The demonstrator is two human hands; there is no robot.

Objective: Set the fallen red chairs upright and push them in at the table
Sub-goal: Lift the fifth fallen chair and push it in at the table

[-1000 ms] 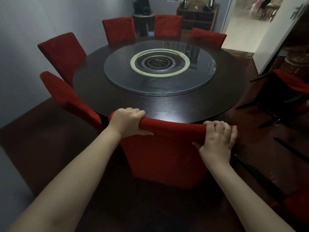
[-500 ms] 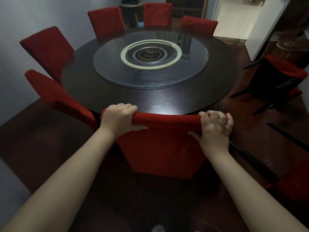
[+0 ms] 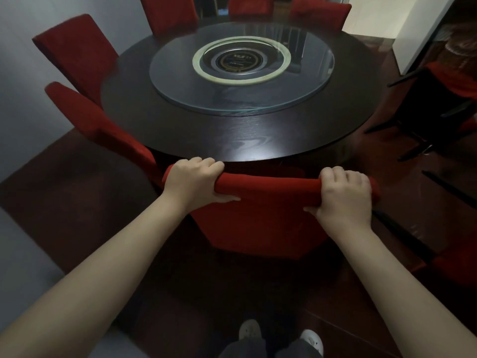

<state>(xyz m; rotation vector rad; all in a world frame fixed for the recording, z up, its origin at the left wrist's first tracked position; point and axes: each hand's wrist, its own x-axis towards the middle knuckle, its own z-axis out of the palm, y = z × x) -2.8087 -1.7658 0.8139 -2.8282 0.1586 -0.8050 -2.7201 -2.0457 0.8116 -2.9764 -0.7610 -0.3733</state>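
An upright red chair [image 3: 260,223] stands right in front of me, its back close to the near edge of the round dark table [image 3: 253,138]. My left hand [image 3: 192,183] grips the left end of the chair's top rail. My right hand [image 3: 344,196] grips the right end of the same rail. Another red chair [image 3: 438,99] lies on its side on the floor at the right, dark legs sticking out. A further red chair part [image 3: 456,262] shows low at the right edge.
A glass turntable [image 3: 240,71] sits on the table's middle. Upright red chairs [image 3: 74,55] ring the left and far sides of the table. A grey wall [image 3: 23,73] runs along the left. An open doorway [image 3: 374,14] lies at the back right. My shoes [image 3: 278,334] show at the bottom.
The view has tilted down and drawn nearer to the table, my feet now showing. Both hands keep the same hold on the chair's top rail.
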